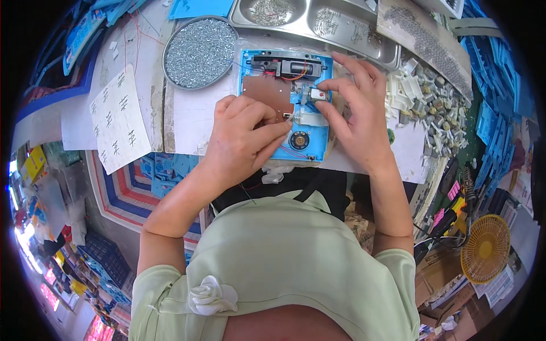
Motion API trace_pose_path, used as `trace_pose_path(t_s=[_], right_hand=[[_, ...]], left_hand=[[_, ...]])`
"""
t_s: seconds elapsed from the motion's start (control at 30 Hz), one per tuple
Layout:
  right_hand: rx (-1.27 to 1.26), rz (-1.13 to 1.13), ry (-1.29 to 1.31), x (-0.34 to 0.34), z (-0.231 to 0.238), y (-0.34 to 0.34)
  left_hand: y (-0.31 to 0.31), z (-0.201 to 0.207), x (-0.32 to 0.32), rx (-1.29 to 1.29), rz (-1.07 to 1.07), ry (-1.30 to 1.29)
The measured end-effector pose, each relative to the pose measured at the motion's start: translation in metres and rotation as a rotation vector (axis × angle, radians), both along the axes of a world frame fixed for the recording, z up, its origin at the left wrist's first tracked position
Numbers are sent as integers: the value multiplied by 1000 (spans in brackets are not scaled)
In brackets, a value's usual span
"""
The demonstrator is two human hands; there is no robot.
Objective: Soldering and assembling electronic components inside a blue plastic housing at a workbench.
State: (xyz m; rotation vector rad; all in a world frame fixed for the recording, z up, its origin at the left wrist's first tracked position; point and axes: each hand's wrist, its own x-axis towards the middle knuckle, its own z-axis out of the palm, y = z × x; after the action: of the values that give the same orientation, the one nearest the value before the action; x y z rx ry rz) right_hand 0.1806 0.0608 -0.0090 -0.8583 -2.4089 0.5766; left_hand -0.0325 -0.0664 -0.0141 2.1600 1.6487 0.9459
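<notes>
A light blue plastic housing point(316, 149) lies on the work table, with a brown circuit board point(267, 91), a round black speaker point(299, 140) and a dark mechanism with wires point(284, 67) inside. My left hand point(244, 133) reaches over its left side, thumb and forefinger pinched near the board's lower right corner; what they hold is too small to make out. With thumb and forefinger, my right hand point(361, 111) grips a small white box-shaped part point(318, 94) at the housing's right side; its other fingers are raised. Just below that part sits a pale translucent piece point(311, 118).
A round tray of small silver screws point(200, 52) stands behind to the left. Metal trays point(296, 23) of small parts are at the back. Loose white parts point(424, 99) pile up on the right. A handwritten sheet point(119, 120) hangs over the table's front left edge.
</notes>
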Motion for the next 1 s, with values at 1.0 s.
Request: trace_pose_path(t_s=[1.0], right_hand=[[137, 66, 71, -26, 17, 8]], left_hand=[[19, -13, -27, 269, 161, -101]])
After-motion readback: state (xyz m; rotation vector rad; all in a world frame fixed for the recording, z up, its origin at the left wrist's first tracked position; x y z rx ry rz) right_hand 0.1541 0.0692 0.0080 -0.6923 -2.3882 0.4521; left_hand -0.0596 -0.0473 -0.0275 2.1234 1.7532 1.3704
